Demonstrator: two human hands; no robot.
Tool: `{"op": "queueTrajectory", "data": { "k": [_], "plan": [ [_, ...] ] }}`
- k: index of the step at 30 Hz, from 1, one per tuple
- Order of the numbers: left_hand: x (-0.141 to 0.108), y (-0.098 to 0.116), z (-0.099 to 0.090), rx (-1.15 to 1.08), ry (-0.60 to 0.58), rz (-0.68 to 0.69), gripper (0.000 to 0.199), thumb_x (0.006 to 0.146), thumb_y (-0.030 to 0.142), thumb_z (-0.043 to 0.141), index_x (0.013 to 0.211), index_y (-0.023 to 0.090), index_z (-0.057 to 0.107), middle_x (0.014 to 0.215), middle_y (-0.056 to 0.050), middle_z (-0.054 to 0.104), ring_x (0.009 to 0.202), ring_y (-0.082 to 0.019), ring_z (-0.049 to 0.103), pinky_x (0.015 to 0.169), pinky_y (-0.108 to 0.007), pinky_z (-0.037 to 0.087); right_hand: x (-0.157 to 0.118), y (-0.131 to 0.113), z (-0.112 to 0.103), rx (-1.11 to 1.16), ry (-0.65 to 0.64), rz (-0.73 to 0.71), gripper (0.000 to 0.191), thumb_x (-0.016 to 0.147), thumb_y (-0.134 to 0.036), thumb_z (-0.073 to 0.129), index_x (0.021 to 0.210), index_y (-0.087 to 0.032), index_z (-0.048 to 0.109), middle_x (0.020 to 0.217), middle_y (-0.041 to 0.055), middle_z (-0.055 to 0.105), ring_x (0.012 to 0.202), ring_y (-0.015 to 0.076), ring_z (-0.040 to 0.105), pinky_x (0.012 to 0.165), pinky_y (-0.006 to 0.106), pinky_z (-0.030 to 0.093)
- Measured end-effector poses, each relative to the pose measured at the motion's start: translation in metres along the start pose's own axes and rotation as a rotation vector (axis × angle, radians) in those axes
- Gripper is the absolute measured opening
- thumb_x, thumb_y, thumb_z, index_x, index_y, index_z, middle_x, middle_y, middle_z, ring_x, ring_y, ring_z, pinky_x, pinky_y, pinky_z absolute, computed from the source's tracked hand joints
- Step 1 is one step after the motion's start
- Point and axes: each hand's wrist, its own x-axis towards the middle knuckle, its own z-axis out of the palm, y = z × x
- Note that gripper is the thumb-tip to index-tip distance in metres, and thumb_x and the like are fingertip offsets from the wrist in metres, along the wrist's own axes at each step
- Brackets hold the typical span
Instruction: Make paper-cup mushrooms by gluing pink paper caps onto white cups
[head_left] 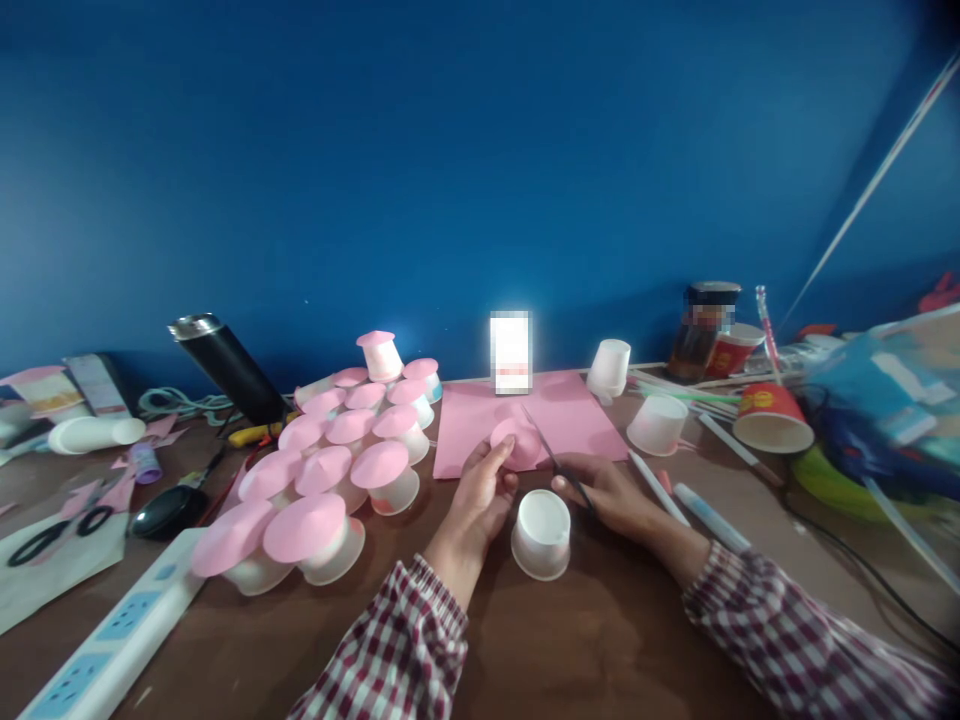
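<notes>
In the head view my left hand (477, 492) pinches a small pink paper disc (517, 447) between thumb and fingers. My right hand (611, 497) is closed on dark-handled scissors (568, 478), whose thin blades point up and left beside the disc. Below and between both hands a white paper cup (541, 545) stands upside down. A larger pink paper sheet (461, 425) lies flat just beyond my hands. To the left several upturned cups wear pink paper cones (322, 470) like roofs.
A bright, blurred-out phone-like screen (511, 350) stands behind the pink sheet. A power strip (112, 630), black scissors (56, 540) and a leaning black flask (229, 370) are at left. White cups (658, 425), a marker (711, 517), a red cup (772, 418) and a jar (694, 335) are at right.
</notes>
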Motion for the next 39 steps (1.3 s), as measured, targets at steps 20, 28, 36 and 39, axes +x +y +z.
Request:
{"op": "queueTrajectory", "data": {
  "k": [20,28,36,39],
  "plan": [
    [0.006,0.003,-0.007,0.024,-0.07,0.142,0.023,0.067,0.025,0.078,0.079,0.015,0.062,0.076,0.001,0.065,0.068,-0.007,0.058,0.059,-0.017,0.041,-0.002,-0.011,0.0,0.035,0.044,0.11,0.057,0.077,-0.062,0.059,0.105,-0.014,0.067,0.07,0.0032,0.06,0.07,0.019,0.055,0.06,0.029,0.044],
    [0.005,0.007,-0.008,0.05,-0.138,0.131,0.026,0.069,0.027,0.077,0.087,0.016,0.063,0.08,-0.002,0.068,0.072,-0.01,0.062,0.068,-0.022,0.045,-0.003,-0.009,0.0,0.036,0.029,0.096,0.056,0.079,-0.061,0.058,0.109,-0.015,0.066,0.073,0.0053,0.063,0.091,0.0269,0.059,0.074,0.035,0.049],
    [0.002,0.008,-0.007,0.019,-0.144,0.139,0.025,0.067,0.03,0.079,0.074,0.015,0.06,0.069,0.001,0.063,0.062,-0.01,0.059,0.058,-0.021,0.044,-0.002,-0.005,0.0,0.045,-0.009,0.065,0.051,0.081,-0.058,0.059,0.108,-0.016,0.067,0.085,0.0072,0.068,0.098,0.0272,0.06,0.081,0.036,0.05],
    [0.001,0.009,-0.007,0.051,-0.157,0.124,0.025,0.067,0.031,0.079,0.074,0.013,0.061,0.065,0.001,0.062,0.059,-0.01,0.057,0.056,-0.021,0.043,-0.002,-0.007,-0.001,0.043,-0.042,0.051,0.049,0.083,-0.058,0.058,0.106,-0.016,0.068,0.089,0.0074,0.069,0.096,0.0262,0.061,0.081,0.035,0.051]
  ]
}}
